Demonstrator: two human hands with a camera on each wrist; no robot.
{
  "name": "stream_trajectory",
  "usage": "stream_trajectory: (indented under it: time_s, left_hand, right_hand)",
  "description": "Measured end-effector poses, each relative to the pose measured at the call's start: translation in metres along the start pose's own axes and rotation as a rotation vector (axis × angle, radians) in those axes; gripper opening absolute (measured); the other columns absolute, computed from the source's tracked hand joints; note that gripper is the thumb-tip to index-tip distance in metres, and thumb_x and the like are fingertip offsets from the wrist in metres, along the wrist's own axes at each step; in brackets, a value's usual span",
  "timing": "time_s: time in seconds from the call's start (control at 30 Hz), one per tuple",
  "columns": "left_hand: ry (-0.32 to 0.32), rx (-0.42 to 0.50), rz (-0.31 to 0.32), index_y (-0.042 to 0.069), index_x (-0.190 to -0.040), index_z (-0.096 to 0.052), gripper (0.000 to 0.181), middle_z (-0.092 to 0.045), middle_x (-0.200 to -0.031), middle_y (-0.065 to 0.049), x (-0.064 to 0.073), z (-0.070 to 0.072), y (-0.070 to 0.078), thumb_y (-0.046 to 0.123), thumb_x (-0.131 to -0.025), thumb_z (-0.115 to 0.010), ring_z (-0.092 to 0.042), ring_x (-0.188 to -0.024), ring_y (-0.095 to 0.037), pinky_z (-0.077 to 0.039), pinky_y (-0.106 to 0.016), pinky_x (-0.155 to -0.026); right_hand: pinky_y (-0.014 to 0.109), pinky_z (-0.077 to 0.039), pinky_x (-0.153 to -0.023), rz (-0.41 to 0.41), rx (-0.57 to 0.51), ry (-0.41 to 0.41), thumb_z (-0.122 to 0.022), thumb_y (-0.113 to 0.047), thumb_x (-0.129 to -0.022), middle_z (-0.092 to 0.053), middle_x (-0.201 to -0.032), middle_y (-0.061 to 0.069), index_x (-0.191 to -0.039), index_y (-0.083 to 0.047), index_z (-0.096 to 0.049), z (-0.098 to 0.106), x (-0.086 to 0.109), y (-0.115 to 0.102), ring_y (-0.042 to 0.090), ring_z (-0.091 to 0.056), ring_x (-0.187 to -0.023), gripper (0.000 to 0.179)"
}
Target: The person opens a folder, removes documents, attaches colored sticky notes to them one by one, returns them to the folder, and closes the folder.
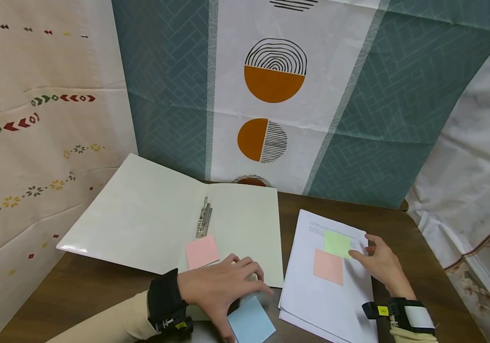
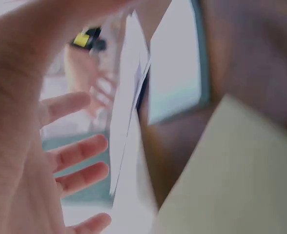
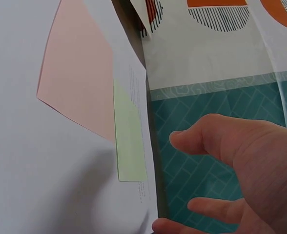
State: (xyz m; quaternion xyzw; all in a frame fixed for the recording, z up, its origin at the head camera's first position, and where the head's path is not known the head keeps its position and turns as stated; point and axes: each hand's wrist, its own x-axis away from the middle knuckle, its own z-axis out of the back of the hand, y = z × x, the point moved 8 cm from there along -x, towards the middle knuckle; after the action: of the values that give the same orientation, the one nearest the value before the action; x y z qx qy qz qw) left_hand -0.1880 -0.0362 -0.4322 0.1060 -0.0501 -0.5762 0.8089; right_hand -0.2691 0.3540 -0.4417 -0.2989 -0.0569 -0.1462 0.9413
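A stack of white sheets [image 1: 313, 300] with printed lines lies on the table at the right. On it are a green sticky note [image 1: 336, 243] and a pink sticky note [image 1: 328, 267]. My right hand [image 1: 382, 264] is at the stack's upper right edge, thumb near the green note; the right wrist view shows thumb and fingers apart. My left hand [image 1: 223, 283] hovers, fingers spread, above a pad of blue sticky notes [image 1: 253, 321], its thumb beside the pad. In the left wrist view the blue pad [image 2: 177, 63] appears beyond the fingers, with nothing held.
An open white ring binder [image 1: 142, 214] fills the left of the table, its metal clip [image 1: 204, 219] near the fold. Another pink sticky note [image 1: 202, 251] lies on it, below the clip. Patterned cloths [image 1: 172, 85] hang behind the table and at both sides.
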Motion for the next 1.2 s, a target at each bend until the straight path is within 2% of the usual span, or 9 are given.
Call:
stream_trajectory:
  time_s: [0.17,0.3,0.43,0.5,0.67,0.77,0.93,1.2]
  left_hand:
    - [0.023,0.009,0.182,0.036,-0.165,-0.052,0.109,-0.055,-0.152,0.003,0.023,0.020,-0.030,0.077,-0.074,-0.093,-0.050,-0.137,-0.014,-0.046,-0.037,-0.103]
    - [0.038,0.032,0.328,0.030,-0.164,-0.054,0.117,-0.055,-0.154,-0.007,0.045,0.031,-0.055,0.077,-0.067,-0.096,-0.052,-0.139,-0.025,-0.049,-0.045,-0.097]
    - [0.050,0.029,0.419,0.026,-0.164,-0.052,0.126,-0.055,-0.151,-0.015,0.063,0.036,-0.072,0.079,-0.061,-0.099,-0.053,-0.139,-0.032,-0.048,-0.049,-0.090]
    - [0.046,0.033,0.453,0.025,-0.164,-0.052,0.126,-0.055,-0.150,-0.015,0.068,0.034,-0.077,0.078,-0.060,-0.100,-0.051,-0.139,-0.033,-0.048,-0.049,-0.089]
    - [0.001,0.021,0.490,0.027,-0.156,-0.055,0.119,-0.052,-0.144,-0.015,0.071,0.023,-0.081,0.075,-0.058,-0.102,-0.049,-0.135,-0.031,-0.048,-0.048,-0.087]
    - [-0.021,0.003,0.489,0.029,-0.150,-0.057,0.112,-0.051,-0.140,-0.014,0.069,0.018,-0.082,0.074,-0.058,-0.102,-0.048,-0.130,-0.028,-0.048,-0.045,-0.084]
    - [-0.021,-0.004,0.480,0.028,-0.145,-0.059,0.106,-0.052,-0.139,-0.013,0.068,0.014,-0.081,0.071,-0.058,-0.104,-0.047,-0.129,-0.027,-0.050,-0.047,-0.083]
    - [-0.028,-0.006,0.414,0.026,-0.141,-0.060,0.100,-0.051,-0.132,-0.006,0.058,0.012,-0.065,0.067,-0.062,-0.104,-0.046,-0.121,-0.022,-0.047,-0.037,-0.079]
  right_hand:
    - [0.072,-0.057,-0.112,-0.004,0.002,-0.005,-0.075,-0.036,-0.104,-0.042,-0.162,0.046,-0.173,0.009,-0.019,-0.001,0.000,0.000,0.062,-0.056,-0.134,0.099]
    - [0.071,-0.058,-0.111,-0.002,0.003,-0.006,-0.075,-0.036,-0.104,-0.042,-0.161,0.046,-0.173,0.009,-0.020,-0.001,0.001,0.000,0.062,-0.056,-0.134,0.099]
    - [0.070,-0.059,-0.110,0.001,0.007,-0.007,-0.075,-0.036,-0.103,-0.043,-0.160,0.046,-0.172,0.009,-0.020,-0.001,0.000,-0.001,0.062,-0.057,-0.134,0.099]
    - [0.070,-0.059,-0.110,0.000,0.008,-0.012,-0.075,-0.036,-0.103,-0.043,-0.160,0.046,-0.172,0.010,-0.020,-0.002,-0.001,-0.001,0.062,-0.056,-0.134,0.099]
    - [0.070,-0.058,-0.111,-0.005,0.012,-0.016,-0.074,-0.036,-0.104,-0.042,-0.160,0.046,-0.173,0.010,-0.019,-0.002,-0.002,-0.001,0.061,-0.055,-0.135,0.099]
    - [0.072,-0.057,-0.112,-0.008,0.007,-0.014,-0.075,-0.037,-0.104,-0.042,-0.161,0.045,-0.173,0.008,-0.018,-0.003,-0.001,-0.001,0.061,-0.057,-0.133,0.100]
    - [0.072,-0.058,-0.110,0.000,0.004,-0.012,-0.075,-0.037,-0.104,-0.043,-0.159,0.046,-0.173,0.009,-0.019,-0.004,0.001,-0.001,0.060,-0.059,-0.130,0.100]
    - [0.070,-0.060,-0.109,0.004,0.010,-0.003,-0.075,-0.036,-0.103,-0.045,-0.157,0.046,-0.172,0.009,-0.020,-0.003,0.001,-0.002,0.060,-0.060,-0.128,0.099]
